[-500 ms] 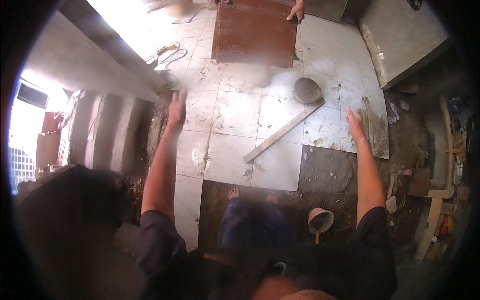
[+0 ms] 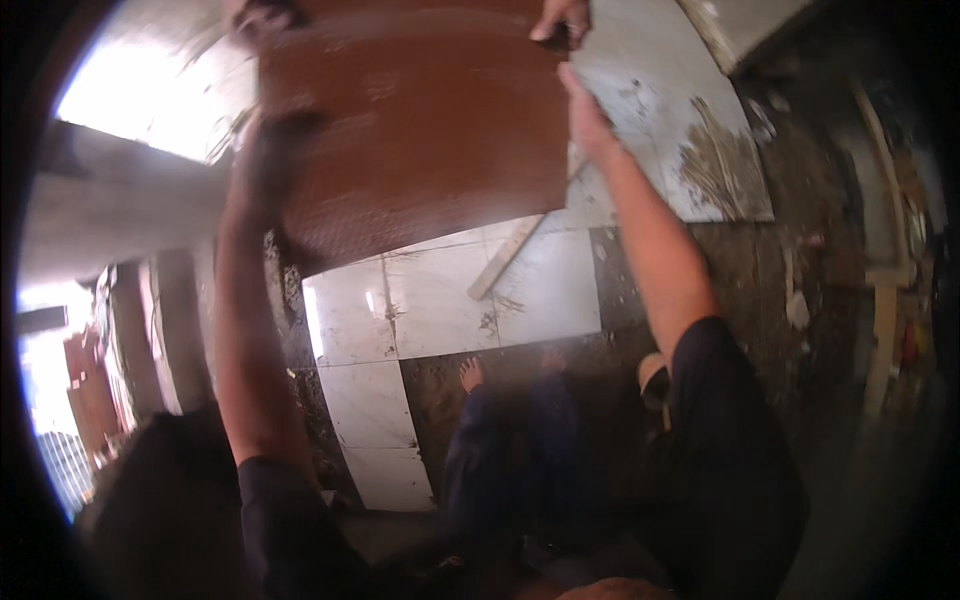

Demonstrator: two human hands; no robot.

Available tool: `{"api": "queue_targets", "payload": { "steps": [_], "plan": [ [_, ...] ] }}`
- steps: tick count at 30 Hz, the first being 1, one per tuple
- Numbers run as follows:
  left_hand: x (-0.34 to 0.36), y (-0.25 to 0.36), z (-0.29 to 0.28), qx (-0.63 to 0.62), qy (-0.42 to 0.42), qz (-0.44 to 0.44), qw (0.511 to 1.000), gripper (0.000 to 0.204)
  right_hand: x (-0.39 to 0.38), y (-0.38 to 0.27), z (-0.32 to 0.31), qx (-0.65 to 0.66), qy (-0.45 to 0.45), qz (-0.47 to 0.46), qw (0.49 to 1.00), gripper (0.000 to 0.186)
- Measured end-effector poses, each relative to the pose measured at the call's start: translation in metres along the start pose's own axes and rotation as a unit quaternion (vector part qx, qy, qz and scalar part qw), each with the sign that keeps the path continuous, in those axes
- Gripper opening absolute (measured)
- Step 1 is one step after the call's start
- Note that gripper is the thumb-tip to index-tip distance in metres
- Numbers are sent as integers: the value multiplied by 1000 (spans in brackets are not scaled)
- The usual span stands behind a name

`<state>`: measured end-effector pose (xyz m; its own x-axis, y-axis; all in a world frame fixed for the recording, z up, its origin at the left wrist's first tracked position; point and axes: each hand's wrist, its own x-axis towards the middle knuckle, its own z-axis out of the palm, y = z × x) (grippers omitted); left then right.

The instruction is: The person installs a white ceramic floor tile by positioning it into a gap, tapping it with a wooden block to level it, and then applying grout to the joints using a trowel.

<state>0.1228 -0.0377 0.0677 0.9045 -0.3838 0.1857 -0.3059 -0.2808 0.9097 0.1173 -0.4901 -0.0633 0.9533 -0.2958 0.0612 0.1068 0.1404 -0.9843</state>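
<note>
A large tile [image 2: 420, 120] shows its reddish-brown ridged back, raised above the floor in front of me. My left hand [image 2: 262, 155], blurred by motion, is closed at its left edge. Against the right edge presses my right hand [image 2: 588, 115], its fingers along the side. At the far corners another person's hands also grip it: one at the top left [image 2: 265, 18], the other at the top right [image 2: 563, 22]. The tile hides much of the floor behind it.
White floor tiles [image 2: 450, 295] lie under and around it, with a wooden straightedge [image 2: 510, 255] across them. Bare dark soil [image 2: 640, 270] borders the tiles near my feet. A small scoop [image 2: 654, 380] lies at my right arm. Concrete steps [image 2: 180, 330] rise on the left; timber [image 2: 885, 330] stands right.
The tile has come much nearer and now spans between my hands. My arms have reached forward and inward to its sides. The round mortar container is now hidden.
</note>
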Motion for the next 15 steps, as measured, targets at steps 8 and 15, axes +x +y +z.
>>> {"api": "queue_targets", "payload": {
  "steps": [8,15],
  "plan": [
    [-82,11,14,-37,16,-172,984,64,-118,-21,6,-189,182,-51,964,69],
    [-179,24,43,-80,-14,-179,981,74,-258,-41,-17,-266,209,93,936,72]
  ]
}}
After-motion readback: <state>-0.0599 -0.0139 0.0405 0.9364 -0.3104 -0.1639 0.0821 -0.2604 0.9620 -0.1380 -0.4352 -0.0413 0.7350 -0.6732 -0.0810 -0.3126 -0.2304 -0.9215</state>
